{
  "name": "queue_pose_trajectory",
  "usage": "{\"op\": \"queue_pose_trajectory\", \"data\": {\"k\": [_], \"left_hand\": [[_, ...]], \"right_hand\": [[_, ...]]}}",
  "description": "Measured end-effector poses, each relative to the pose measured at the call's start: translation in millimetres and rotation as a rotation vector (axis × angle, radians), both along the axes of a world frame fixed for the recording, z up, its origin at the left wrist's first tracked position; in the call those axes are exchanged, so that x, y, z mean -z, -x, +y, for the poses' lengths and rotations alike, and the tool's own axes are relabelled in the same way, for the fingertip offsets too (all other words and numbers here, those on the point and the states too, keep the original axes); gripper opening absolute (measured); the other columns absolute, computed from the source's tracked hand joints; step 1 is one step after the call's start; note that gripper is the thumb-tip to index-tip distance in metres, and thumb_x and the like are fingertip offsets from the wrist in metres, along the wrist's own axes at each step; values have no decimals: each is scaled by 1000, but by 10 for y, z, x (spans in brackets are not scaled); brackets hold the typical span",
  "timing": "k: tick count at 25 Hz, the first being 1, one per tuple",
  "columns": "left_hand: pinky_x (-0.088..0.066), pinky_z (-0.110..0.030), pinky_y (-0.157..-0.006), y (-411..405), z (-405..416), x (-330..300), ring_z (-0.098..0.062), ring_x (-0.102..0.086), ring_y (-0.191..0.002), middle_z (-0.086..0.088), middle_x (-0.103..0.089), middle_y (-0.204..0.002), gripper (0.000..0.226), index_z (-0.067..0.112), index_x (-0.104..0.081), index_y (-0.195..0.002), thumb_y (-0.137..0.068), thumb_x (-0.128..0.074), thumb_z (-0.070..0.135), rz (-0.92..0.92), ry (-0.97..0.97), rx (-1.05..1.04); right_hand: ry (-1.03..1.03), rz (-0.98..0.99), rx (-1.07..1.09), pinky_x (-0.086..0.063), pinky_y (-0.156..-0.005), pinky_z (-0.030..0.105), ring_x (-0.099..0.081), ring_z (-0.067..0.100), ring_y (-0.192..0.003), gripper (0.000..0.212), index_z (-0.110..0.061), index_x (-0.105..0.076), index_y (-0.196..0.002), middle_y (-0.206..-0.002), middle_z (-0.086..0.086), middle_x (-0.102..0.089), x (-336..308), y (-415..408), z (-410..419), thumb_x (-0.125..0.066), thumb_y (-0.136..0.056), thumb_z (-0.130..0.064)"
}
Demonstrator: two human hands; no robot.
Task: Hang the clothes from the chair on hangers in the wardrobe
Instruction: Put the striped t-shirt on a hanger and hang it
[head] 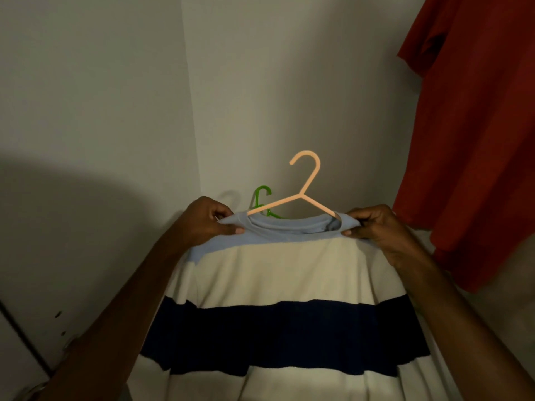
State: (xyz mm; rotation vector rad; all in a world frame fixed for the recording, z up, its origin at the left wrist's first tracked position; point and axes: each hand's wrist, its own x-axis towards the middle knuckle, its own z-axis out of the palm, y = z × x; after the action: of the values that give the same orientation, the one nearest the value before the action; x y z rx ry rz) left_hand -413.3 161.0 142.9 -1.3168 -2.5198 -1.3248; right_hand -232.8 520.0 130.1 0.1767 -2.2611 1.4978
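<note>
**Count of things in view**

Two hangers: one peach hanger [304, 195] and one green hanger [263, 195] behind it. Two garments: one striped sweater [283, 299] in light blue, cream and navy bands, and one red shirt [474, 125] at the right. Two hands: the left hand [207, 224] and the right hand [376, 227]. Two wardrobe walls [115, 96] meet in one corner.

Striped shirt [278, 285]; peach hanger [301, 195]

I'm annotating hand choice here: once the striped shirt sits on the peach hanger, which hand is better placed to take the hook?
Probably the right hand: the peach plastic hanger's hook stem rises nearer it than the left hand; both pinch the striped shirt's shoulders.
</note>
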Motion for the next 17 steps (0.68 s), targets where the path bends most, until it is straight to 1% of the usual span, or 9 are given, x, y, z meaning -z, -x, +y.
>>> {"op": "queue_pose_trajectory", "data": {"k": [1, 3, 5, 8, 10, 12, 13, 16, 17], "left_hand": [[-33, -23, -56, 21, -22, 21, -1, -44, -56, 12, -50, -54, 37, 21, -66, -56, -65, -83, 52, 50, -14, -70], [-28, -26, -54, 22, -43, 52, -5, -38, -54, 6, -38, -52, 54, 14, -52, -49, -69, -74, 60, 118, -24, -202], [-32, -27, -54, -33, -63, 65, -10, -42, -52, 0, -44, -52, 62, 7, -59, -55, -72, -68, 65, 156, -17, -291], [-43, -32, -57, -83, -169, 57, -15, -54, -55, -2, -58, -55, 58, 7, -66, -61, -79, -64, 62, 218, 23, -342], [-48, -36, -59, -126, -243, 37, -17, -59, -58, -5, -63, -58, 60, 5, -69, -61, -76, -61, 63, 274, 13, -374], [-48, -37, -58, -185, -283, 23, -19, -61, -59, -9, -65, -59, 65, 5, -68, -60, -75, -58, 67, 330, -12, -359], [-46, -36, -56, -200, -285, 20, -20, -60, -59, -10, -64, -59, 66, 6, -65, -58, -76, -56, 69, 353, -18, -352], [-41, -35, -53, -228, -312, -27, -16, -53, -54, -7, -57, -52, 84, 7, -56, -54, -76, -46, 88, 372, -89, -288], [-40, -34, -52, -255, -325, -63, -16, -51, -53, -4, -53, -50, 83, 8, -53, -53, -76, -47, 88, 359, -107, -276]], "right_hand": [[1, 0, -3, -55, -79, 26, -70, 17, -88, 27, -2, -76, -98, -93, 6, -77, -43, -38, -32, -70, -80, 17], [-19, -7, -22, -56, -79, 22, -71, 12, -89, 29, -3, -76, -103, -96, 2, -78, -112, -93, -98, -67, -83, 16], [-68, -9, -36, -54, -81, 21, -72, 11, -96, 31, -2, -74, -112, -103, 0, -78, -134, -137, -132, -64, -88, 15], [-76, -46, -34, -52, -93, 20, -69, 8, -109, 36, -10, -67, -125, -117, -10, -74, -121, -298, -167, -59, -95, 8], [-27, -104, -9, -53, -92, 24, -71, 13, -107, 29, -9, -69, -122, -115, -2, -76, -86, -458, -168, -59, -96, 2], [50, -132, 18, -57, -80, 26, -73, 21, -95, 22, 0, -71, -114, -107, 13, -77, -85, -624, -216, -64, -93, 1], [103, -118, 32, -57, -75, 26, -72, 23, -89, 22, 3, -71, -111, -103, 17, -77, -111, -690, -253, -66, -90, 0], [297, -5, 86, -59, -70, 24, -73, 20, -79, 34, -2, -74, -102, -95, 12, -78, -233, -872, -369, -77, -69, -12], [338, 47, 116, -60, -71, 24, -74, 20, -80, 38, -7, -77, -99, -97, 11, -78, -258, -930, -394, -80, -62, -16]]}}
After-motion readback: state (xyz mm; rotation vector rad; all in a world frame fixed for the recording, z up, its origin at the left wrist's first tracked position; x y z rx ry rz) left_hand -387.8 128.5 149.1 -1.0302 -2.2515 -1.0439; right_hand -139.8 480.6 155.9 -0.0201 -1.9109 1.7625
